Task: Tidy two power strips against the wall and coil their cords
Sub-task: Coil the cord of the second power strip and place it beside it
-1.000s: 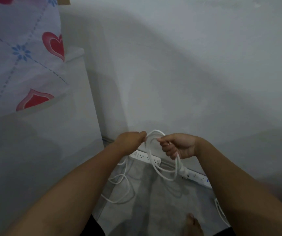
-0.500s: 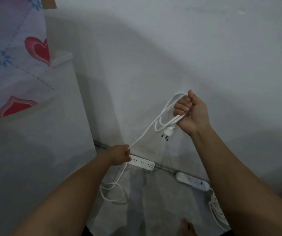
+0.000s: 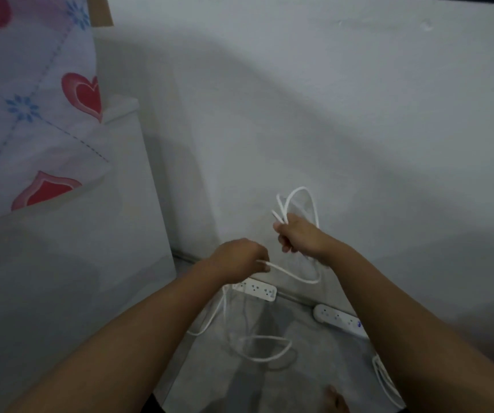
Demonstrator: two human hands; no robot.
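Observation:
Two white power strips lie on the floor along the wall: a rectangular one (image 3: 258, 289) on the left and a rounded one (image 3: 341, 320) on the right. My right hand (image 3: 300, 235) grips several loops of the left strip's white cord (image 3: 299, 201), which stand up above the fist. My left hand (image 3: 239, 259) pinches the same cord lower down; a slack bight hangs between the hands. More of this cord lies loose on the floor (image 3: 265, 350). A coiled cord (image 3: 384, 378) of the right strip lies beside my right forearm.
A white cabinet side (image 3: 70, 263) stands at the left, with a heart-patterned cloth (image 3: 31, 108) hanging over it. The pale wall (image 3: 329, 114) runs behind the strips. A bare toe (image 3: 335, 397) shows at the bottom on the grey floor.
My right hand came down and left from its raised position, closer to my left hand. The stretched cord between them went slack into a hanging loop. The plug is hidden now.

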